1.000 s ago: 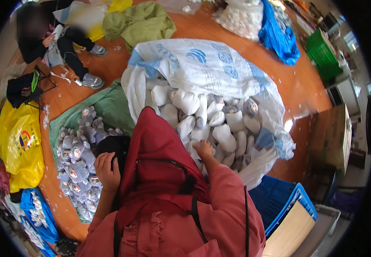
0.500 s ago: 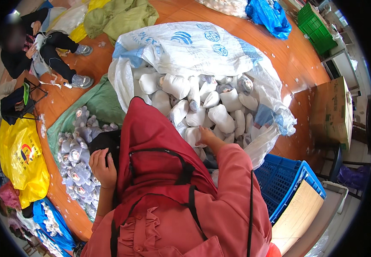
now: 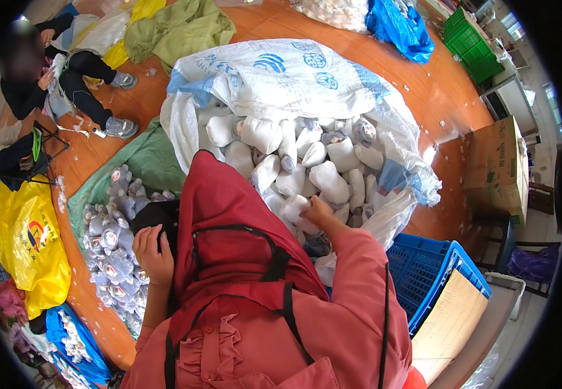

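A large white woven sack point(image 3: 248, 78) lies open before me, filled with white and grey stuffed pieces point(image 3: 329, 181) that look like plush-toy parts. At its near edge my right hand point(image 3: 318, 215) has its fingers closed on a white stuffed piece point(image 3: 297, 209); part of that piece is behind the fingers. My left hand point(image 3: 153, 253) is beside my dark-clad knee, holding nothing, with loosely bent fingers and the thumb apart. Next to it, on the left, is a pile of grey plush toys point(image 3: 117, 259) lying on a green sheet point(image 3: 109, 167).
Right of me stands a blue plastic crate point(image 3: 417, 272) with a cardboard sheet point(image 3: 453, 324) against it. A cardboard box point(image 3: 496, 168) and a green crate point(image 3: 469, 48) stand farther right. At far left a person point(image 3: 25, 84) sits near a yellow bag point(image 3: 31, 240).
My right hand has closed on a white stuffed piece and tilted it up slightly. My left hand stays by the knee. The whole view has shifted a little.
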`<state>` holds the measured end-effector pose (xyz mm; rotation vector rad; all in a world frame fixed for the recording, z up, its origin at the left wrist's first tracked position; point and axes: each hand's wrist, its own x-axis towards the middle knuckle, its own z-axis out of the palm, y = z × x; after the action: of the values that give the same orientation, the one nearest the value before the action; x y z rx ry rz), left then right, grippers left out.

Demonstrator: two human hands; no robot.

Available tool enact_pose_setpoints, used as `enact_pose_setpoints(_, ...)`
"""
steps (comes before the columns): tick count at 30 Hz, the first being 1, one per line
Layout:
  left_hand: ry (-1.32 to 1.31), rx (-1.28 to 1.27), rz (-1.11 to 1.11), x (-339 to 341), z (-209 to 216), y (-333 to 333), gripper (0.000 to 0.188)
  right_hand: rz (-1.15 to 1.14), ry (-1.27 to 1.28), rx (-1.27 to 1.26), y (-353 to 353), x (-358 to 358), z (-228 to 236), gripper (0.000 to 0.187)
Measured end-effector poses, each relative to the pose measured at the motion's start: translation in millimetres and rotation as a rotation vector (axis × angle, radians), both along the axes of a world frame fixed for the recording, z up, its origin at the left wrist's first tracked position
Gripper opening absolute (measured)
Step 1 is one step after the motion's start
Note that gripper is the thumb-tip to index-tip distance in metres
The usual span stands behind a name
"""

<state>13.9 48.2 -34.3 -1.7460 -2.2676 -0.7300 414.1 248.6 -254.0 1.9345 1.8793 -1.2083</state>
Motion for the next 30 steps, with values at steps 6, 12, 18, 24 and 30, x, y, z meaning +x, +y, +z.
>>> enact_pose_setpoints(6,-0.042,-0.034,-0.014,-0.4,4.5,1.6,0.022,-0.6,0.264,0.248,7.4,14.4,18.5,0.054)
enact_pose_setpoints(12,-0.154,-0.056,-0.077,7.1,14.1,8.3,0.022,-0.544,0.924,0.431,23.7,-49.5,107.5,0.036)
enact_pose_setpoints(18,-0.818,-0.059,-0.234,44.5,31.4,27.4,0.023,-0.575,1.57,0.188,10.3,-147.3,174.9,0.028)
enact_pose_setpoints(24,-1.259,-0.03,-0.142,50.1,69.7,31.5,0.054,-0.139,1.651,0.084,-29.9,-213.5,228.4,0.043)
enact_pose_setpoints(30,-0.999,0.076,0.032,22.4,33.0,-3.8,0.061,0.24,1.596,-0.129,-61.1,-235.0,228.1,0.049)
